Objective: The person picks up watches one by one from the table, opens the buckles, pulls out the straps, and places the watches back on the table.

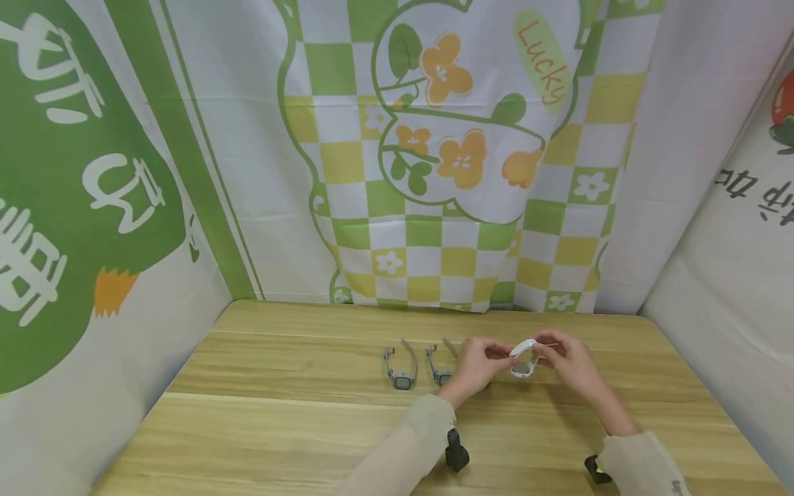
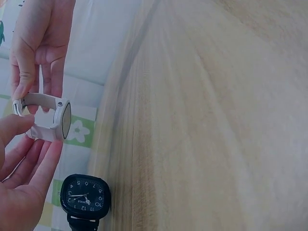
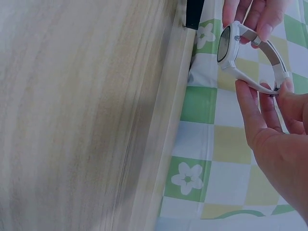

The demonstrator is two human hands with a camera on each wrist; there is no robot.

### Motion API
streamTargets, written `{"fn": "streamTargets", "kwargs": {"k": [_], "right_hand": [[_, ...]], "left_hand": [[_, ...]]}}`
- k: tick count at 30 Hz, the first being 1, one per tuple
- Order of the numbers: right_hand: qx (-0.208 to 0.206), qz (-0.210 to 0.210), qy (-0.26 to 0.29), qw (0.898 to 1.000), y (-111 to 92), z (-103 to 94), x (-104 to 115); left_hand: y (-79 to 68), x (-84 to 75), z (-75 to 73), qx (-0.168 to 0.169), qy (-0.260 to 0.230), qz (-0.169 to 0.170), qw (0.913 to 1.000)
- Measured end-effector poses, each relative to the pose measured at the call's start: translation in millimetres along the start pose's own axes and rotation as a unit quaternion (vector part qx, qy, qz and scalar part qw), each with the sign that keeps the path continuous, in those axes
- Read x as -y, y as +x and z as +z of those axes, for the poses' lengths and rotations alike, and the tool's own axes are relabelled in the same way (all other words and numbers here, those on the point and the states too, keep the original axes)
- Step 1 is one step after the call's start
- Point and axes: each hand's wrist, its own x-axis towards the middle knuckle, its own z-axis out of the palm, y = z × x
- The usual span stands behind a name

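A white wristwatch point(image 1: 522, 370) is held up between both hands above the table, its strap bent round into a loop. My left hand point(image 1: 476, 368) pinches one side of the watch with thumb and fingers. On the other side, my right hand point(image 1: 572, 359) grips the strap; in the right wrist view its fingertips are at the strap ends by the buckle point(image 3: 275, 92). Whether the buckle is fastened I cannot tell. Close to the left hand stands a black square-faced watch point(image 2: 85, 196), mostly hidden behind that arm in the head view.
Left of the hands, two grey watches point(image 1: 402, 381) point(image 1: 442, 377) stand on the wooden table point(image 1: 279, 413) with straps spread; the left forearm partly covers the nearer one. A patterned curtain point(image 1: 422, 241) hangs behind the table's back edge. Black wrist devices point(image 1: 456, 451) sit at both cuffs.
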Motion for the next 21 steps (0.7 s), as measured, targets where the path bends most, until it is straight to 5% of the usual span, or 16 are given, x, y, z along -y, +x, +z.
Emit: {"fn": "streamTargets", "kwargs": {"k": [21], "right_hand": [[0.001, 0.004, 0.019, 1.0, -3.4, 4.7, 1.0]], "left_hand": [[3.5, -7.9, 1.7, -0.012, 0.015, -0.008, 0.9998]]}}
